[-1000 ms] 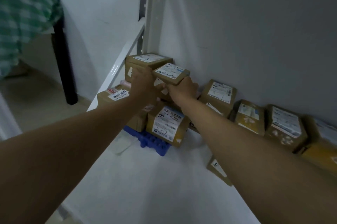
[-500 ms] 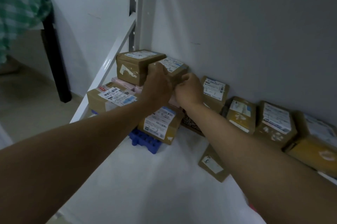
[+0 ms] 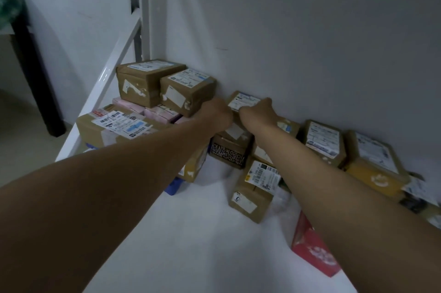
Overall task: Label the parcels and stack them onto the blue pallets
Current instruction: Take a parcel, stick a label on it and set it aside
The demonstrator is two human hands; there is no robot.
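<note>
Brown parcels with white labels are stacked on a blue pallet (image 3: pixel 173 186) in the corner. Two parcels top the stack: a larger one (image 3: pixel 143 83) and a smaller one (image 3: pixel 188 93) beside it. To their right, a small labelled parcel (image 3: pixel 243 102) leans against the grey wall. My left hand (image 3: pixel 218 114) grips its left edge and my right hand (image 3: pixel 259 111) holds its right edge, thumb up. The backs of my hands hide the fingers.
More labelled parcels (image 3: pixel 324 141) line the wall to the right. A black printed box (image 3: pixel 229 154), a brown box (image 3: pixel 253 195) and a red packet (image 3: pixel 312 249) lie on the white floor. A white rail (image 3: pixel 107 87) and a dark table leg (image 3: pixel 38 83) stand at the left.
Both hands set the small parcel on the stack beside the top box, let go, and moved right to the parcel leaning on the wall. The camera moved closer.
</note>
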